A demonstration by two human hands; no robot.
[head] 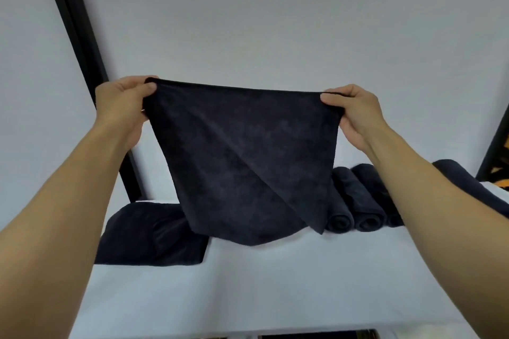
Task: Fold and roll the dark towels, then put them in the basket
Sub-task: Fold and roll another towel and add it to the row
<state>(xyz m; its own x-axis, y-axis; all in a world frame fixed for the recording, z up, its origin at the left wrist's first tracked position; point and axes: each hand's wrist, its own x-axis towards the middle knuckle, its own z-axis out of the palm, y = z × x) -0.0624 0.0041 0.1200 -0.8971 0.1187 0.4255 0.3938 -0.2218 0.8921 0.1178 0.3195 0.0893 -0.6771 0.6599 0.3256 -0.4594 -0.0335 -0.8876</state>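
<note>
A dark towel [242, 162] hangs in the air in front of me, stretched along its top edge. My left hand [124, 107] pinches its upper left corner and my right hand [355, 113] pinches its upper right corner. Its lower edge droops to the white table [248, 283]. A diagonal crease runs across the cloth. Behind it on the right lie rolled dark towels [355, 201] side by side. A loose pile of dark towels [148, 239] lies on the table at the left. No basket is in view.
A white wall fills the background. A black frame post [80, 36] slants up at the left, and another black post [495, 143] stands at the right edge. A further dark towel [468, 184] lies at the far right behind my right forearm.
</note>
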